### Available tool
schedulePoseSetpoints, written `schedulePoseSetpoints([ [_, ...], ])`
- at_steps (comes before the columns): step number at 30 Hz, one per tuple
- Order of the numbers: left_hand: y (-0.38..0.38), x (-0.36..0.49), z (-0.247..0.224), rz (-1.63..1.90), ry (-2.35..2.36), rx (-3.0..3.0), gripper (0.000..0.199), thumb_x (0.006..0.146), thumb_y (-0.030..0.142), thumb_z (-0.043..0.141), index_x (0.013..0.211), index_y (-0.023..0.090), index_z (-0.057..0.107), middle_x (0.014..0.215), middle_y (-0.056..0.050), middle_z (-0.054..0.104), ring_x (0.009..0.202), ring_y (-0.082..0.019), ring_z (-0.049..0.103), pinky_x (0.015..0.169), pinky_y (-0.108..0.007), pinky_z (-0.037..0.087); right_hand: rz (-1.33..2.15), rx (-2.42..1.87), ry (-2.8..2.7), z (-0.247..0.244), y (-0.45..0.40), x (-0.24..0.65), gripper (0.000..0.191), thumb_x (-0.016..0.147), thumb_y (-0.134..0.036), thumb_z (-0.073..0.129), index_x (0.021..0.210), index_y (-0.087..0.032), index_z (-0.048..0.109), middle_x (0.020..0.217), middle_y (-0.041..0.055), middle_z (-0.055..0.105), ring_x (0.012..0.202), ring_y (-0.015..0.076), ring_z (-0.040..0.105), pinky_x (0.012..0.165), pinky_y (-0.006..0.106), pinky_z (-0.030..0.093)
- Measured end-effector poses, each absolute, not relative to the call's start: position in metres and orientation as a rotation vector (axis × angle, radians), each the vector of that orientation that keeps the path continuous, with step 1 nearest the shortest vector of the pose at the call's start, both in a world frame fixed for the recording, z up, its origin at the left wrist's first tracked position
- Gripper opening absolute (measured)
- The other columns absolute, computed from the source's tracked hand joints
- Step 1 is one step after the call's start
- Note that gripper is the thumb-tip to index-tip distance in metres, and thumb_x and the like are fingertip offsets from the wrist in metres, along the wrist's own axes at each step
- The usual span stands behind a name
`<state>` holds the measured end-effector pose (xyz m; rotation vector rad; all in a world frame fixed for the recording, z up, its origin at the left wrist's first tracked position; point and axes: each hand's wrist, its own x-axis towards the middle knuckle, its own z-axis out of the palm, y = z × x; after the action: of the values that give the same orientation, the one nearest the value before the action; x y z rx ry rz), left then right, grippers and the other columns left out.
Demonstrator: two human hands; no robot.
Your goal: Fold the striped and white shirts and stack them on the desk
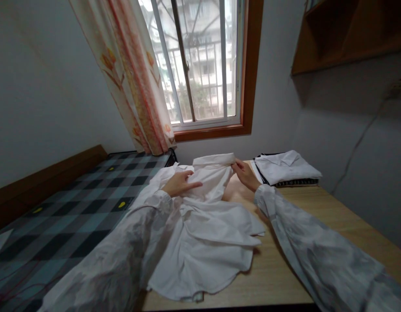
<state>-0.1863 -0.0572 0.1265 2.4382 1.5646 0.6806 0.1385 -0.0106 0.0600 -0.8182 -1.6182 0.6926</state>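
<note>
A crumpled white shirt (213, 234) lies along the wooden table, its collar end toward the window and its lower hem near the front edge. My right hand (246, 174) pinches the right end of the raised collar between thumb and fingers. On the left side of the upper part rests my left hand (182, 183), thumb and fingers apart. The shirt's far left part is partly hidden behind my left hand and sleeve.
Folded clothes (286, 168), white on top with dark ones beneath, are stacked at the table's (285, 277) back right. A bed with a checked cover (99, 199) adjoins on the left. Beyond are a curtain (132, 78) and a window (203, 65); a wooden shelf (337, 39) hangs upper right.
</note>
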Motion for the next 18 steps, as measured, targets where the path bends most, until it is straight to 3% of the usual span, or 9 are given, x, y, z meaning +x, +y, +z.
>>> schedulePoseSetpoints([
  [2, -0.057, -0.190, 0.130, 0.463, 1.559, 2.528, 0.052, 0.070, 0.072, 0.084, 0.088, 0.024, 0.074, 0.070, -0.001, 0.066, 0.070, -0.021, 0.061, 0.065, -0.028, 0.037, 0.735, -0.823, -1.631, 0.067, -0.011, 0.135, 0.048, 0.094, -0.073, 0.055, 0.086, -0.025, 0.060, 0.082, 0.0022, 0.060, 0.082, 0.0222, 0.054, 0.070, 0.031, 0.044],
  [6, -0.053, -0.205, 0.142, 0.389, 1.745, 2.510, 0.033, 0.079, 0.057, 0.081, 0.075, 0.026, 0.074, 0.073, -0.003, 0.069, 0.074, -0.023, 0.063, 0.064, -0.028, 0.033, 0.776, -0.886, -1.680, 0.075, -0.008, 0.140, 0.058, 0.092, -0.082, 0.056, 0.078, -0.027, 0.049, 0.066, -0.0026, 0.045, 0.061, 0.0165, 0.040, 0.055, 0.029, 0.030],
  [8, -0.051, -0.217, 0.147, 0.541, 1.871, 2.488, 0.027, 0.085, 0.052, 0.078, 0.081, 0.025, 0.075, 0.080, -0.004, 0.071, 0.078, -0.023, 0.064, 0.064, -0.028, 0.032, 0.734, -0.954, -1.766, 0.077, -0.004, 0.150, 0.056, 0.085, -0.080, 0.067, 0.082, -0.026, 0.055, 0.065, -0.0031, 0.051, 0.060, 0.0159, 0.043, 0.055, 0.028, 0.030],
  [12, -0.045, -0.233, 0.147, 0.831, 2.113, 2.306, 0.030, 0.097, 0.053, 0.063, 0.091, 0.024, 0.069, 0.087, -0.006, 0.071, 0.082, -0.024, 0.063, 0.068, -0.029, 0.034, 0.666, -1.170, -2.021, 0.080, 0.003, 0.178, 0.061, 0.057, -0.066, 0.095, 0.093, -0.024, 0.070, 0.074, 0.0012, 0.070, 0.067, 0.0198, 0.058, 0.059, 0.028, 0.039],
  [18, -0.029, -0.235, 0.128, 1.149, 1.893, 2.013, 0.037, 0.099, 0.057, 0.050, 0.088, 0.022, 0.058, 0.074, 0.000, 0.060, 0.072, -0.020, 0.055, 0.065, -0.027, 0.036, 1.037, -1.425, -2.397, 0.096, -0.001, 0.212, 0.058, 0.056, -0.072, 0.091, 0.077, -0.019, 0.081, 0.071, 0.0037, 0.073, 0.064, 0.0194, 0.063, 0.058, 0.028, 0.042],
])
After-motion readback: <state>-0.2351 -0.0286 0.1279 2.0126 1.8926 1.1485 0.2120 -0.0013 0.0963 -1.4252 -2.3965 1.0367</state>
